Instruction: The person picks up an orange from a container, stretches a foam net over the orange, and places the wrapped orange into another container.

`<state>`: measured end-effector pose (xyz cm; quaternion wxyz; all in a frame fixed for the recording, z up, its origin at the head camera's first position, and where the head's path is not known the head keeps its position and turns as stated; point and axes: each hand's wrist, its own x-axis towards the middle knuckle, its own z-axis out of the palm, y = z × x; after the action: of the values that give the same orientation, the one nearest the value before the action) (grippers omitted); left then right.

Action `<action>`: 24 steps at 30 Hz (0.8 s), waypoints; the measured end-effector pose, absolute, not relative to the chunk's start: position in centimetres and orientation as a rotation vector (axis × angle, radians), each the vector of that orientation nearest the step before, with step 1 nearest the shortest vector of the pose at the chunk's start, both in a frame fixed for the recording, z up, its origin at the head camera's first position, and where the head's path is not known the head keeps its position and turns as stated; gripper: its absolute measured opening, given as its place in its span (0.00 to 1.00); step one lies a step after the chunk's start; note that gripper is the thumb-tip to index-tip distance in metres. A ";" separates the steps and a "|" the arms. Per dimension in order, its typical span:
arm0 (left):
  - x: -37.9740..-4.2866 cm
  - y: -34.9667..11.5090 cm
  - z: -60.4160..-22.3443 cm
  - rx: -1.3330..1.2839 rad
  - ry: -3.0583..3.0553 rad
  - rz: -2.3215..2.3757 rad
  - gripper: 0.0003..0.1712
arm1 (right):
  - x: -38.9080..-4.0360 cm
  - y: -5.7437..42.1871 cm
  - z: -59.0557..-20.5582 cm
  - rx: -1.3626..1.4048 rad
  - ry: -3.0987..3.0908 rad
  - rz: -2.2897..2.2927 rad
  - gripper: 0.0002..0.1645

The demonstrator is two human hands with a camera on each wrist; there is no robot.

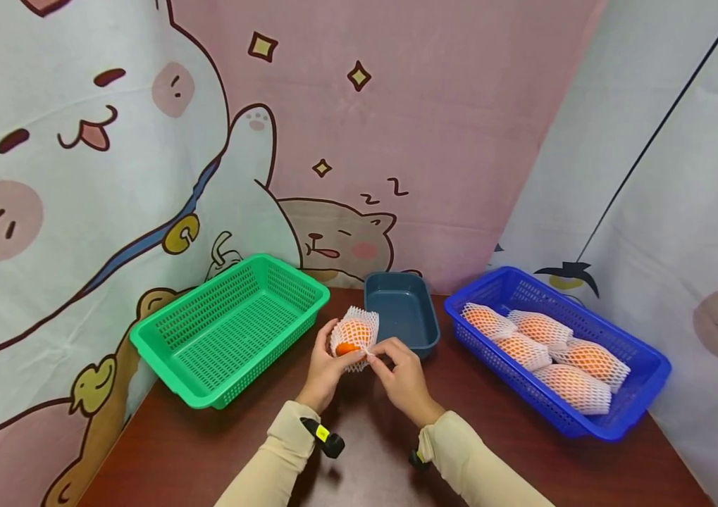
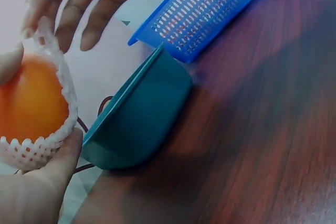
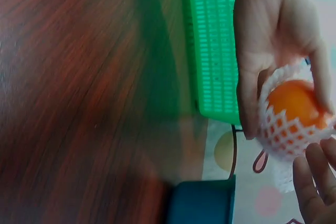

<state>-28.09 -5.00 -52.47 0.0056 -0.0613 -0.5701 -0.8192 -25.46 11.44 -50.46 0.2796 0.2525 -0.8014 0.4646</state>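
An orange (image 1: 347, 348) sits in a white foam net sleeve (image 1: 355, 318), raised in front of me over the table. My left hand (image 1: 322, 370) grips the sleeved fruit from the left, thumb along its near side. With thumb and forefinger, my right hand (image 1: 404, 380) pinches the near edge of the net. In the left wrist view, bare orange skin (image 2: 34, 106) shows through the net's opening. The right wrist view has the left hand (image 3: 275, 35) around the fruit, netting covering its lower part.
A green basket (image 1: 225, 345) stands at the left. Behind the hands is a dark teal bin (image 1: 399, 313). The blue basket (image 1: 640, 380) at the right contains several netted fruits (image 1: 574, 387). All stand on a dark reddish wooden table (image 1: 371, 451), with a printed cloth behind.
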 end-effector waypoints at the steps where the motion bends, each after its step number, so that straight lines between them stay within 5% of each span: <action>1: -28.1 -5.1 -52.4 -0.224 -1.790 -2.572 0.48 | -25.5 11.4 -50.5 0.669 -2.156 1.257 0.05; 12: -27.6 -6.0 -51.5 -0.411 -1.980 -2.389 0.48 | -25.8 12.0 -50.1 0.493 -2.318 1.330 0.18; 24: -26.3 -5.3 -49.7 -0.365 -1.935 -2.293 0.42 | -25.3 11.1 -50.0 0.651 -2.164 1.286 0.09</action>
<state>-26.28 -5.26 -49.67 0.0597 -0.1206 -0.6392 -0.7572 -25.26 11.07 -50.00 0.2675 0.2414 -0.8018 0.4767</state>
